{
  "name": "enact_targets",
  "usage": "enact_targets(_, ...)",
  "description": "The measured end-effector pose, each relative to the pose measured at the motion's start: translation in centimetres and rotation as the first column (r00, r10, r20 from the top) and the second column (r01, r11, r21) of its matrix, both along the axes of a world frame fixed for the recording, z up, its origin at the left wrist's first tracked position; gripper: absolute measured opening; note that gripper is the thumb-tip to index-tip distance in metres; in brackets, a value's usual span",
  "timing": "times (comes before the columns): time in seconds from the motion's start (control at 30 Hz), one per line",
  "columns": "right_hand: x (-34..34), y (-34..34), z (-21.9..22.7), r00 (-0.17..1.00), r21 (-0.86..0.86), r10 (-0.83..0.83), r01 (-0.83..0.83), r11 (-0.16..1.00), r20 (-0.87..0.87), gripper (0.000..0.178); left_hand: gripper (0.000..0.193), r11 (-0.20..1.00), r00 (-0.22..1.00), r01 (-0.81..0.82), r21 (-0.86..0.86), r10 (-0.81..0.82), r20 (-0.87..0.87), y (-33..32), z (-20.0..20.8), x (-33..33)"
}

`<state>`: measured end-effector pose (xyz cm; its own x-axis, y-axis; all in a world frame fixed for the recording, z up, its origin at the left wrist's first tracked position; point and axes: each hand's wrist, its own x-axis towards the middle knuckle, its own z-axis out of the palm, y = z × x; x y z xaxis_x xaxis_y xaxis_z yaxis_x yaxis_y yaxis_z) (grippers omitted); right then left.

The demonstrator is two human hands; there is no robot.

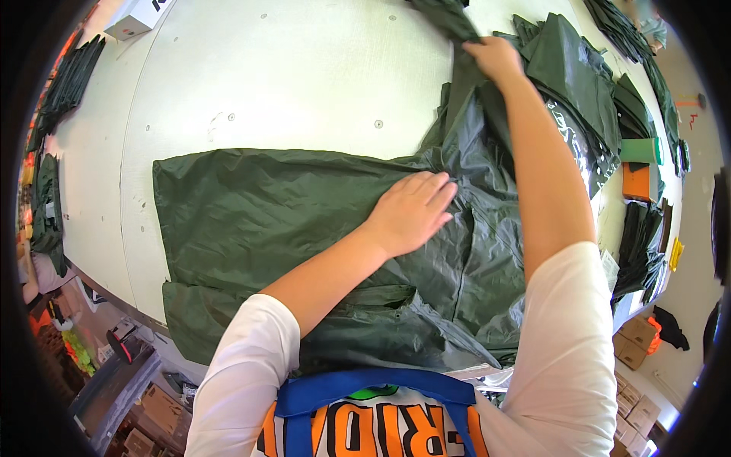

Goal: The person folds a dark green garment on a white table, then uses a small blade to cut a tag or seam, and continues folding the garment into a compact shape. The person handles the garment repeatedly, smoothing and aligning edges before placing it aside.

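Note:
A dark green rain jacket (259, 206) lies spread over the white table in front of me, its surface shiny and creased. My left hand (413, 209) rests flat on it near the middle, fingers stretched out. At the far right my right hand (495, 59) grips a dark green sleeve (449, 19), which is lifted and smeared by motion. Wrinkled folds of the garment bunch between the two hands. Along the near edge there is a slit-like opening (381, 297) in the cloth.
The white table (304, 91) has small screw heads in its top. Folded dark green garments (571, 72) pile up at the right, by a green roll (642, 151) and an orange box (640, 183). More dark garments (72, 80) lie at the left edge. A white box (137, 19) stands far left.

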<state>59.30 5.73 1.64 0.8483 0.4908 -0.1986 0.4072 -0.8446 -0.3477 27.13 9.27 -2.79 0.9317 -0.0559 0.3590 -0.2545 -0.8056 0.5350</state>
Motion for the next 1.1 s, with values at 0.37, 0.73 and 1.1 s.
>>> enact_targets(0.37, -20.1, -0.5, 12.0, 0.852, 0.033, 0.507, -0.515, 0.856, 0.132, 0.038, 0.07, 0.985, 0.976, -0.005, 0.173, 0.043, -0.216, 0.2, 0.2, 0.4)
enact_targets(0.73, -29.6, -18.0, 9.9, 0.961, -0.06, 0.177, -0.168, 0.984, 0.212, 0.091, 0.045, 0.685, 0.61, 0.531, -0.5, -0.718, -0.336, 4.9, 6.2, -13.8)
enact_targets(1.1, -27.8, -33.7, -0.6, 0.889, -0.069, 0.143, -0.125, 0.99, 0.434, 0.02, 0.012, 0.785, 0.669, -0.228, 0.575, 0.556, -0.494, 20.3, 5.3, -13.4)
